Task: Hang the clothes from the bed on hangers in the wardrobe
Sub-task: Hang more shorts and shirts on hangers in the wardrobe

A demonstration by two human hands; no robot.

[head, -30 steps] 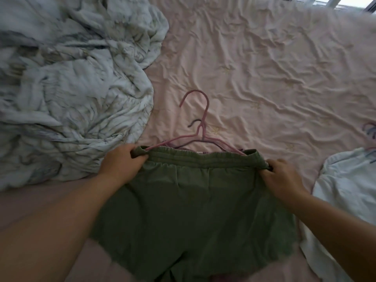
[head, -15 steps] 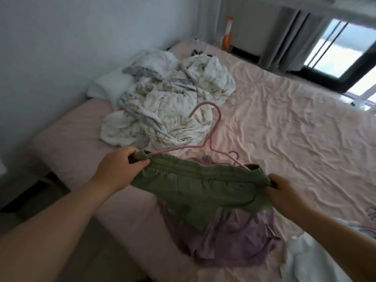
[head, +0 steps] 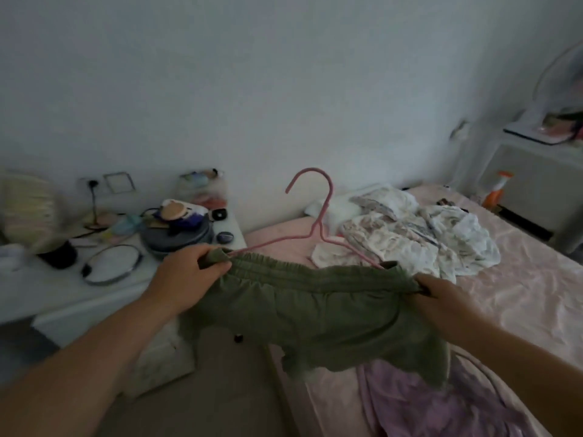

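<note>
Green shorts (head: 315, 313) hang in the air on a pink hanger (head: 318, 212), whose hook stands up above the waistband. My left hand (head: 186, 275) grips the left end of the waistband together with the hanger arm. My right hand (head: 441, 298) grips the right end. A purple garment (head: 419, 408) lies on the pink bed (head: 520, 298) below the shorts. The wardrobe is out of view.
A crumpled white quilt (head: 416, 238) lies at the head of the bed. Left of the bed stands a white bedside table (head: 63, 298) crowded with small items. An orange spray bottle (head: 497, 190) stands by a white cabinet (head: 536, 184) at the far right.
Both hands lifted the shorts and hanger off the bed, uncovering the purple garment. The view swung left from the bed towards the wall and bedside table.
</note>
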